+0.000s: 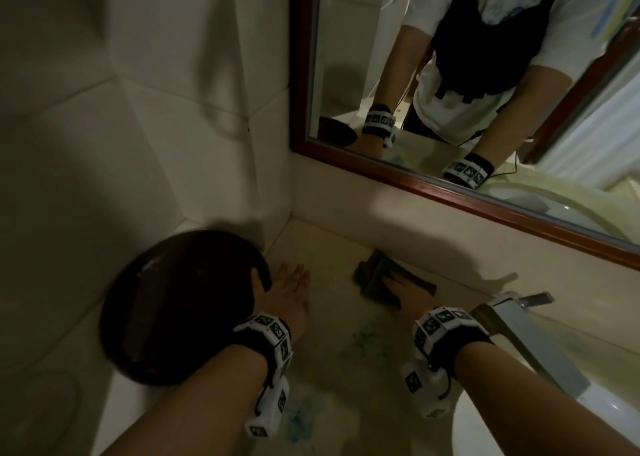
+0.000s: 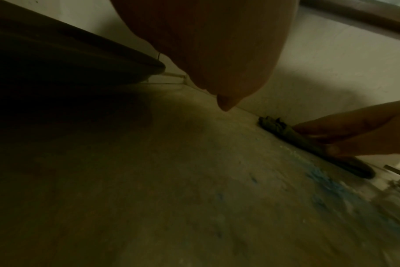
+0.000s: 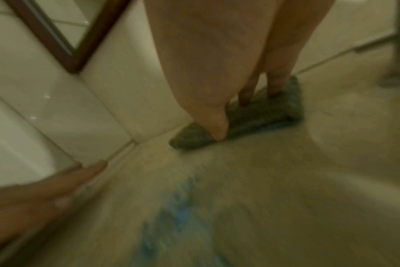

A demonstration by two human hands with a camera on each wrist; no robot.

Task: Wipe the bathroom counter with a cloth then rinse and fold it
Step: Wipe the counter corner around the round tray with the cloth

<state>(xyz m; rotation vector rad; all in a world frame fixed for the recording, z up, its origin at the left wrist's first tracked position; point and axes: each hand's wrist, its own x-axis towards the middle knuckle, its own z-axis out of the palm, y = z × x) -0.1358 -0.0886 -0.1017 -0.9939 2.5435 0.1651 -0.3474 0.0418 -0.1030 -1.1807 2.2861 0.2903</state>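
Cloth: a dark green cloth (image 1: 377,275), folded into a thick pad, lies flat on the tabletop (image 1: 346,317) against the back wall, just below the mirror (image 1: 485,74).
Right hand: the right hand (image 1: 398,287) lies flat on the cloth, fingers (image 3: 272,90) straight and pressing down; its grip is wide, nothing clasped.
Left hand: the left hand (image 1: 289,284) rests flat on the bare tabletop, grip wide and holding nothing, just beside a dark round bowl (image 1: 173,303) in the corner.
Marks: blue smears (image 1: 363,337) lie on the tabletop between the two forearms, nearer the person than the cloth.
Sink: a white basin (image 1: 519,334) with a metal tap (image 1: 535,298) sits to the right.
Stage: likely mid-wipe; rinsing and folding not yet done.
Risk: with only flat pressure, the cloth may slide out or bunch up. A stroke along the wall alone would miss the blue smears. A leftward sweep could knock the bowl or the resting left hand.
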